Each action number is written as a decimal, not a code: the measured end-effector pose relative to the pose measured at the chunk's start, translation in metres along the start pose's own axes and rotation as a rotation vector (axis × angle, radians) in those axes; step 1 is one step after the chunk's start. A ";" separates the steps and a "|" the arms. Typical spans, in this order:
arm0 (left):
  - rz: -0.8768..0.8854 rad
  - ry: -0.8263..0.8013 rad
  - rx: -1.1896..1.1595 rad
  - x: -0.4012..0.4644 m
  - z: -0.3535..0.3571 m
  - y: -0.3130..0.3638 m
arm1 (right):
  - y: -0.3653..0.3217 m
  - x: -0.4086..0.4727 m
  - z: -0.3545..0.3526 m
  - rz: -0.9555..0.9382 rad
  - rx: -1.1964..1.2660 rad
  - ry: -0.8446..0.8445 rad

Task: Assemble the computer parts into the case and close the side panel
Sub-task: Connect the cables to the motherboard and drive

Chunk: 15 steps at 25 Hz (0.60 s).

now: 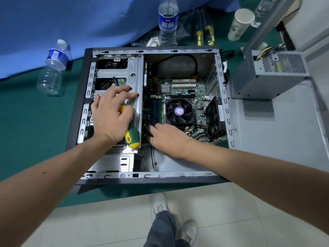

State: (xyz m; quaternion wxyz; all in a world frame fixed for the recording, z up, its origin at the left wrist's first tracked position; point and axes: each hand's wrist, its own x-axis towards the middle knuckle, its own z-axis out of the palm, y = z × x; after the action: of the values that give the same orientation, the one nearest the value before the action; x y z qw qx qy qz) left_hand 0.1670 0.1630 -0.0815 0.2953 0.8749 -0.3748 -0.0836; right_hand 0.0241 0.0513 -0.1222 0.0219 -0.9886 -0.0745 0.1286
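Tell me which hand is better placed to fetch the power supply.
Right. The power supply sits right of the case; the right hand is free, while the left hand rests on the screwdriver.

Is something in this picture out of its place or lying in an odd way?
Yes. The power supply sits outside the case, on the detached side panel. One water bottle lies tipped on the cloth.

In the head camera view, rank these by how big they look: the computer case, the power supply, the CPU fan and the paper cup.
1. computer case
2. power supply
3. CPU fan
4. paper cup
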 end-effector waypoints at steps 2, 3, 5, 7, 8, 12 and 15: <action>0.002 0.004 0.001 -0.001 0.000 0.000 | -0.005 0.004 -0.002 -0.017 -0.017 -0.040; 0.002 0.007 0.000 -0.001 0.000 -0.001 | -0.006 0.006 -0.005 -0.007 0.021 -0.050; 0.002 0.011 -0.003 -0.002 0.001 -0.001 | -0.013 0.009 -0.007 0.011 0.119 -0.049; 0.004 0.009 -0.005 -0.003 0.001 -0.001 | -0.020 0.009 -0.009 0.031 0.292 -0.136; 0.003 0.007 -0.006 -0.003 0.000 0.000 | -0.022 0.009 -0.011 0.050 0.367 -0.181; -0.008 -0.001 -0.007 -0.002 -0.003 0.002 | -0.025 0.007 -0.021 0.181 0.538 -0.179; -0.003 -0.007 -0.001 -0.003 -0.004 0.003 | -0.023 0.009 -0.019 0.411 0.616 -0.018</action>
State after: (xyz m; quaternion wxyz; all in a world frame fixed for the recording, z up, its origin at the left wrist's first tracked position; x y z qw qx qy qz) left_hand 0.1647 0.1647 -0.0769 0.2940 0.8750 -0.3747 -0.0873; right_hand 0.0338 0.0750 -0.1047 0.2913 -0.9289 0.1678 0.1554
